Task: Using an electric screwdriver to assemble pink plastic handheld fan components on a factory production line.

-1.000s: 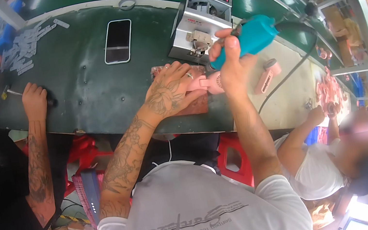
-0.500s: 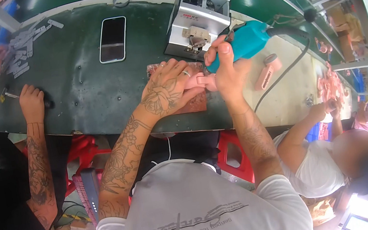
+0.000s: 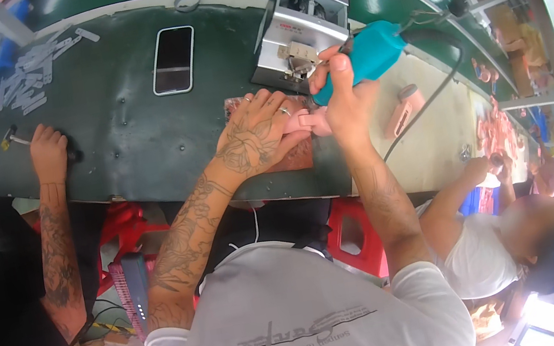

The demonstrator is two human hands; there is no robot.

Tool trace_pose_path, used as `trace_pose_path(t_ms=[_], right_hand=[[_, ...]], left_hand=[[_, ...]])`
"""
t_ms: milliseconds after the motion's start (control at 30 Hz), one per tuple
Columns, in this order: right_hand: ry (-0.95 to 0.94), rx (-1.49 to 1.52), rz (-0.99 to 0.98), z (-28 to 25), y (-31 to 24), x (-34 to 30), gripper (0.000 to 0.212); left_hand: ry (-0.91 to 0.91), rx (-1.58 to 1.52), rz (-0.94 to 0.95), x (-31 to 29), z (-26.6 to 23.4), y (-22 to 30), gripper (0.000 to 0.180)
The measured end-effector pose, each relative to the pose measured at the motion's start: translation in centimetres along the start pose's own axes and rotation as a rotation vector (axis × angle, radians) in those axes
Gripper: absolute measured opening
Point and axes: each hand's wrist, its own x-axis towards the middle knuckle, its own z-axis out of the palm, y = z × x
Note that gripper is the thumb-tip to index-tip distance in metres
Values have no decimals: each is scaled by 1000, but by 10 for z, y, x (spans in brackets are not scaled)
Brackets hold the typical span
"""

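Observation:
My left hand lies over a pink plastic piece, fingers wrapped round its left part and pressing it on a reddish-brown mat. My right hand grips a teal corded power tool that looks like an electric screwdriver, its thumb raised along the body. The tool's tip is hidden behind my fingers. The pink piece shows a slotted joint between both hands, and its right end touches my right hand. To the right, another pink part with a round end lies on the pale board.
A grey metal machine stands just beyond my hands. Beyond my left hand lie a phone and a grey ring. A co-worker's hand holds a small hammer-like tool near grey strips. The black cord loops at right.
My hands keep their grip on the pink piece and the teal tool, with only a slight shift. At the far left, one of the co-worker's hands has left the grey strips.

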Motion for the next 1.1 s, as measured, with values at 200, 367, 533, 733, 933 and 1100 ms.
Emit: trace_pose_path(t_ms=[200,367,533,733,933,1100], right_hand=[[34,42,-232,31,-7,32,27],[-14,17,-285,29,14,42,37],[-12,72,-109,29,4,34,38],[41,22,-100,0,-28,-8,50],[-29,76,-67,-14,-16,-25,38],[-25,106,-28,-15,-7,-29,36]], left_hand=[[42,-78,-40,-2,1,0,46],[78,-118,-4,-2,4,-3,39],[58,-114,-42,-2,-4,1,38],[113,-123,-20,1,-2,-1,37],[64,-141,-41,2,-10,2,35],[73,-113,-53,-2,-4,0,35]])
